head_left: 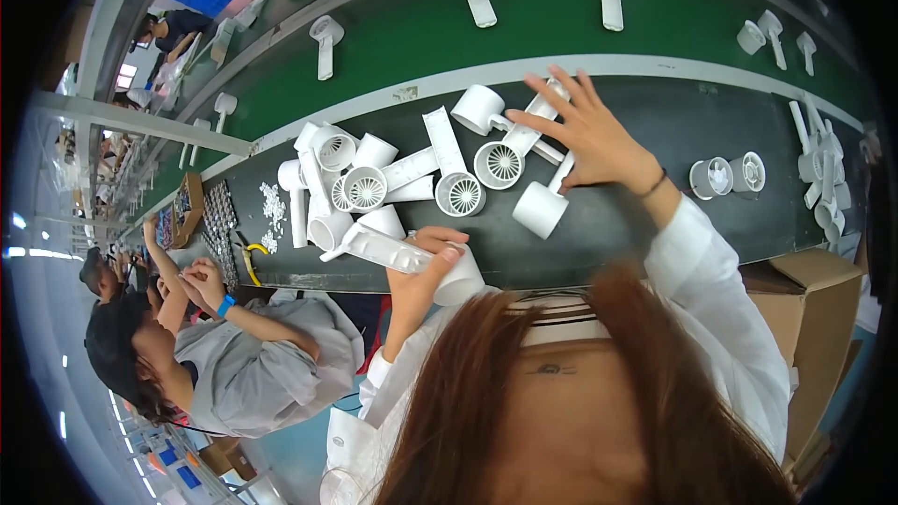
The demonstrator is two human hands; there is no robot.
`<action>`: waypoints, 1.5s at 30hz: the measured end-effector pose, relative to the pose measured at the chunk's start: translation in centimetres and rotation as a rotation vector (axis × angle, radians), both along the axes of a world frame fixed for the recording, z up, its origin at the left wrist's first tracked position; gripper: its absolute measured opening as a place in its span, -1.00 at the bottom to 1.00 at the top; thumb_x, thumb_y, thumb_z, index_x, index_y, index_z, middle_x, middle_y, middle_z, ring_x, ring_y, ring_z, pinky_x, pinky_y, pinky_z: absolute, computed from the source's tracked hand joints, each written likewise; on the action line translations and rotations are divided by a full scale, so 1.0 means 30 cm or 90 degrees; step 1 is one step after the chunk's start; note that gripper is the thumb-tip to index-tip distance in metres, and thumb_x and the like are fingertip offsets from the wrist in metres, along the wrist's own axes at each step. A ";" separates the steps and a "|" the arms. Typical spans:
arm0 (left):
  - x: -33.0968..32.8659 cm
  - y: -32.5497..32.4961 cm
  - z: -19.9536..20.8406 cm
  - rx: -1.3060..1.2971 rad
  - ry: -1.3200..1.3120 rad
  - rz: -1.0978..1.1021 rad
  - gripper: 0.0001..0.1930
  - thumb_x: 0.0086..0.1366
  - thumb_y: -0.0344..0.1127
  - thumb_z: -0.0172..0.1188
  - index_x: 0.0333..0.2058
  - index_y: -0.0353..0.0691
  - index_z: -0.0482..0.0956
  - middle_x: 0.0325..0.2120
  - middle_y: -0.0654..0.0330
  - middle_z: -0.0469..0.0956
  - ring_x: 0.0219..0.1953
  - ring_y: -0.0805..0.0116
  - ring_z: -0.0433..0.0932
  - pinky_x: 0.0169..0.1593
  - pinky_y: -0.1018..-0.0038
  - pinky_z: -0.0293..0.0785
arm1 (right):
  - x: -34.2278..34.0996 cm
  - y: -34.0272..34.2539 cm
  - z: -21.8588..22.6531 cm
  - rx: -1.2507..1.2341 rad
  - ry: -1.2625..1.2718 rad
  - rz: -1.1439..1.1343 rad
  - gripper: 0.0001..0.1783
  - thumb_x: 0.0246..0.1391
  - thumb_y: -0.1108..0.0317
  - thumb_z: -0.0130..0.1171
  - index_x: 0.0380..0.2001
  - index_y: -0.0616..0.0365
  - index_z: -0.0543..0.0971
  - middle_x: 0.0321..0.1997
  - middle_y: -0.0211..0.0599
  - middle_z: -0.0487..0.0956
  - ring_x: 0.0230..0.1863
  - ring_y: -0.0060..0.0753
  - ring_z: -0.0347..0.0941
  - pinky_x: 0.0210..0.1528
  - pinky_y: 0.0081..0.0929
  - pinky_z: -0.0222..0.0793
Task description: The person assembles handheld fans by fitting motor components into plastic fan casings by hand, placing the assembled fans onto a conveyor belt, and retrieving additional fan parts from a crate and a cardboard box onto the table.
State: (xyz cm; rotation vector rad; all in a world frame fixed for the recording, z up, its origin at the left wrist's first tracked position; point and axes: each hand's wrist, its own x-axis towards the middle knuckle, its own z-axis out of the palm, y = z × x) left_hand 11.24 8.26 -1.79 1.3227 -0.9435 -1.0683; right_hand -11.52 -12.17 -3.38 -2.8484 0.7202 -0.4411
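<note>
My left hand [418, 292], near the bench's front edge, is closed around a white plastic housing [458, 279] with a round cup and a long open handle. My right hand [599, 137] is spread with fingers apart, over the far side of the pile. Under its fingers lies a housing with a round slotted grille [499, 165], its handle partly hidden. By the thumb is another white housing [541, 209], its handle reaching up under the palm; contact is unclear. Left of these, several similar housings [365, 189] lie heaped together, some showing grilles.
Beyond the dark bench [645, 243] runs a green conveyor belt [402, 42] carrying spaced white housings. Two round white parts [712, 178] stand right; more housings [823, 168] pile beyond. Small white pieces [272, 210] and yellow-handled pliers [251, 264] lie left, near a seated co-worker [253, 365]. A cardboard box [809, 327] stands right.
</note>
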 end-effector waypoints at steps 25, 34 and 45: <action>0.398 0.105 -0.257 -0.181 0.083 0.184 -0.69 0.17 -0.24 0.12 -0.53 -0.46 0.47 -0.46 -0.11 0.51 -0.37 0.02 0.54 -0.18 0.10 0.50 | 0.503 0.034 -0.126 0.169 -0.099 0.195 0.19 -0.71 0.16 0.55 0.18 0.07 0.25 -0.14 -0.19 0.44 -0.06 -0.11 0.34 -0.05 -0.30 0.32; 0.424 0.114 -0.241 -0.098 -0.019 0.279 -0.68 0.21 -0.19 0.05 -0.47 -0.41 0.50 -0.44 -0.04 0.52 -0.29 0.13 0.50 -0.04 0.17 0.39 | 0.536 0.018 -0.141 -0.019 -0.176 0.165 0.19 -0.71 -0.04 0.50 0.16 0.12 0.30 -0.09 -0.11 0.40 -0.02 -0.05 0.32 -0.02 -0.26 0.29; -0.221 -0.145 0.000 -0.199 0.111 0.014 -0.59 0.43 -0.04 -0.21 -0.18 -0.35 0.38 -0.08 0.00 0.42 -0.05 0.23 0.45 0.09 0.28 0.37 | 0.316 0.067 -0.125 -0.116 -0.352 -0.015 -0.31 -0.24 0.14 0.32 0.04 0.04 0.40 0.04 -0.06 0.34 0.02 0.01 0.34 -0.02 -0.21 0.33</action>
